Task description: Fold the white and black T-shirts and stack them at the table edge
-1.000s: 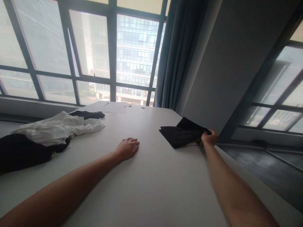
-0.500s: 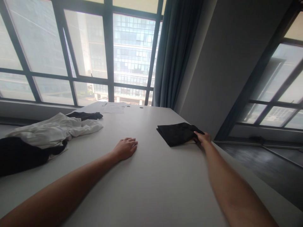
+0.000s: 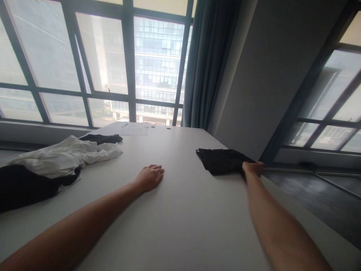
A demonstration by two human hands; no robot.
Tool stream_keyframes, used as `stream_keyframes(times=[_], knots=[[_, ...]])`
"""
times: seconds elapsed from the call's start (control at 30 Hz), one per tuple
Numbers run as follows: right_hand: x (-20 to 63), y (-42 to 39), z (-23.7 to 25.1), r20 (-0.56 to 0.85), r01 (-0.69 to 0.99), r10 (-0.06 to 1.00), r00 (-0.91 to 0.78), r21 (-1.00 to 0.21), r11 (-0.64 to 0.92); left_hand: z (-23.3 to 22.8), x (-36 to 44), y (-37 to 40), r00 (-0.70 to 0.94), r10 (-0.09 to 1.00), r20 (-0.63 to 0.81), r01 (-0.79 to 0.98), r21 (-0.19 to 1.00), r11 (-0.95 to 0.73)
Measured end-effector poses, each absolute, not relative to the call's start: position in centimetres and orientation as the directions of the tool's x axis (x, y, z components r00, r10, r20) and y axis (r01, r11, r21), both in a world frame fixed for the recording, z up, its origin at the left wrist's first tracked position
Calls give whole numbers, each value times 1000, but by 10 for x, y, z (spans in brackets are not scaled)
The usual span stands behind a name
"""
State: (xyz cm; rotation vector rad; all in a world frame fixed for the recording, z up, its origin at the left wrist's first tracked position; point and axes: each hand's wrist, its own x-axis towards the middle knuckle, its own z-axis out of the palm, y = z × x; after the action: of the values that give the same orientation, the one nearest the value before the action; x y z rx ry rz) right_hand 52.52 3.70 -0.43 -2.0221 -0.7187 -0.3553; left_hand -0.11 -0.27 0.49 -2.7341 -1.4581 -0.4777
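Note:
A folded black garment (image 3: 222, 161) lies near the right edge of the white table (image 3: 180, 218); its exact kind does not show. My right hand (image 3: 253, 168) grips its right end at the table's edge, with the fingertips partly hidden. Flat on the middle of the table rests my left hand (image 3: 149, 177), fingers stretched out and nothing held. Between the two hands is bare tabletop.
Crumpled white clothing (image 3: 67, 154) lies at the left, with black clothing (image 3: 25, 188) in front and a dark garment (image 3: 103, 139) behind. Paper sheets (image 3: 134, 130) lie at the far end. A curtain (image 3: 205, 67) hangs beside the windows.
My right hand has moved to the right, drawing the folded black garment with it toward the table's edge. My left hand has stayed in place.

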Motion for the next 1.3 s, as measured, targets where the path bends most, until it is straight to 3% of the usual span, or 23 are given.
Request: stream_keyframes(times=[0.1, 0.13, 0.2, 0.3, 0.37, 0.43, 0.6, 0.73, 0.97, 1.13, 1.2, 1.3], knots=[[502, 36, 9, 625, 671, 284, 727, -558, -488, 5, -1, -3, 525, 809, 266, 812, 129, -569], [493, 37, 13, 669, 737, 350, 656, -469, -487, 5, -1, -3, 525, 808, 268, 811, 130, -571], [475, 42, 19, 666, 877, 578, 472, -287, -386, 4, -1, -2, 525, 805, 274, 808, 135, -573], [450, 55, 18, 437, 969, 868, 236, -166, -180, 4, -1, -2, 522, 806, 280, 808, 143, -572], [437, 64, 14, 244, 978, 953, 180, -147, -147, 4, -1, -2, 520, 807, 278, 809, 142, -570], [426, 69, 11, 138, 976, 971, 195, -123, -179, 4, -1, -3, 522, 807, 276, 808, 141, -571], [405, 71, 9, 247, 985, 954, 171, -59, -161, 5, -1, -4, 527, 804, 274, 807, 135, -575], [395, 71, 6, 82, 982, 981, 175, -83, -168, 6, 0, -4, 523, 808, 272, 810, 137, -571], [384, 74, 4, 354, 995, 930, 98, -49, -86, 9, 1, -6, 514, 818, 258, 819, 135, -558], [372, 72, 5, 107, 993, 987, 116, -48, -111, 10, 2, -9, 512, 818, 263, 821, 131, -556], [369, 69, 7, 147, 993, 982, 115, -38, -111, 10, 3, -8, 519, 812, 265, 816, 130, -564], [355, 62, 10, 331, 1000, 943, 20, 0, -21, 11, -6, 5, 523, 812, 258, 821, 103, -561]])
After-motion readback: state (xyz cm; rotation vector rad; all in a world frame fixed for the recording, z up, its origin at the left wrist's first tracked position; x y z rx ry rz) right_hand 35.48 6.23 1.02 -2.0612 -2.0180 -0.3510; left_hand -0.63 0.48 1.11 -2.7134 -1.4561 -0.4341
